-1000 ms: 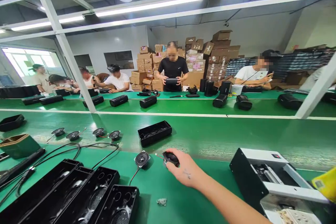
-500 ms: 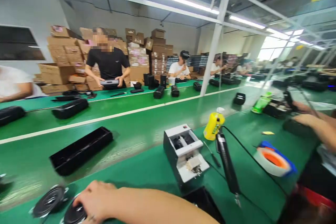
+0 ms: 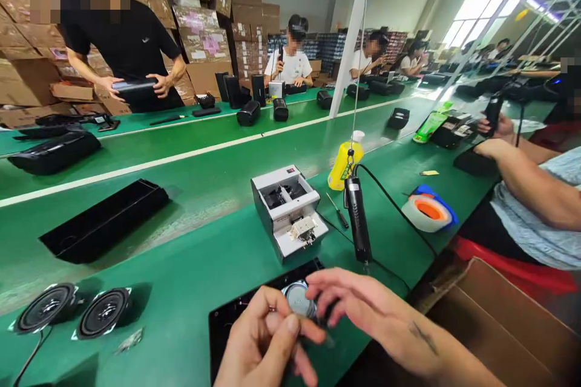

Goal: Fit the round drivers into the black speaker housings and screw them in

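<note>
Green table (image 3: 190, 254) is spread wide, and just above a black case (image 3: 227, 326) a small round speaker (image 3: 298, 299) is pinched by the left hand (image 3: 267, 344) and right hand (image 3: 363, 308), so it can be lined up.

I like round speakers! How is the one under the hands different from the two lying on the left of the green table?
The speaker under the hands shows a shiny silver back; the two speakers on the table show black cones, facing up. The first sits in a black housing, with the left hand and right hand at it; the two lie loose, untouched. All are round and look about the same size.
</note>
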Demonstrator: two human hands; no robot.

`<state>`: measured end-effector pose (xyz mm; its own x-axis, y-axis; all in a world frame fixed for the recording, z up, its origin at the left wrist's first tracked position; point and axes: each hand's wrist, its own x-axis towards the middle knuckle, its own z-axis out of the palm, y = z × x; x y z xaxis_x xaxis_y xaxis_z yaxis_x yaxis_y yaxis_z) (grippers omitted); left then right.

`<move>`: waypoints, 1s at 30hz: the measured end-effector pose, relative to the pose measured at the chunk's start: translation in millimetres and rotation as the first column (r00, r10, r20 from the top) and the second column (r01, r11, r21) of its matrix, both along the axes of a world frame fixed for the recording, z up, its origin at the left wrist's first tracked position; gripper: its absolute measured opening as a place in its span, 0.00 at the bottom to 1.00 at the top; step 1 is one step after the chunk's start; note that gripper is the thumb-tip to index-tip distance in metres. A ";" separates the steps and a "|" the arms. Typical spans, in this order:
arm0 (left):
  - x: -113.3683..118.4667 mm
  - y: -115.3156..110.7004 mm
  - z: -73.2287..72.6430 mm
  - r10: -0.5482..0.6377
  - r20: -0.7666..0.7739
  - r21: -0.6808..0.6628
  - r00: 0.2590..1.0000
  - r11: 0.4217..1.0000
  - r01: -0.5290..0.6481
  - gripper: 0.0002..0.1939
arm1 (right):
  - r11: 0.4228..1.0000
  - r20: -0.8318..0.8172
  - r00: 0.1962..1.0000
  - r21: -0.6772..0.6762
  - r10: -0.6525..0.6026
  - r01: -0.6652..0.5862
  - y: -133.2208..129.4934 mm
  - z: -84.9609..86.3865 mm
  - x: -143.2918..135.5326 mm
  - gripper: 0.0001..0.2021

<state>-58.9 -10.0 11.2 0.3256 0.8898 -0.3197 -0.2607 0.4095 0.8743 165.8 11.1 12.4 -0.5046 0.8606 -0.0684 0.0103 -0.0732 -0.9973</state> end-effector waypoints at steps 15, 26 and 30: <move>129.0 10.4 -17.9 -0.138 -0.309 0.118 0.941 0.976 0.182 0.11 | 0.736 0.052 0.737 0.145 -0.673 0.662 -80.5 -58.7 39.2 0.20; 154.5 -12.5 -37.7 -0.218 -0.472 -0.014 0.854 0.971 0.240 0.27 | 0.666 0.150 0.649 0.131 -0.746 0.735 -42.8 -78.3 108.5 0.16; 155.0 -13.2 -60.0 -0.104 -0.607 0.041 0.788 0.986 0.161 0.33 | 0.704 0.128 0.694 0.066 -0.709 0.707 -29.4 -99.8 106.5 0.19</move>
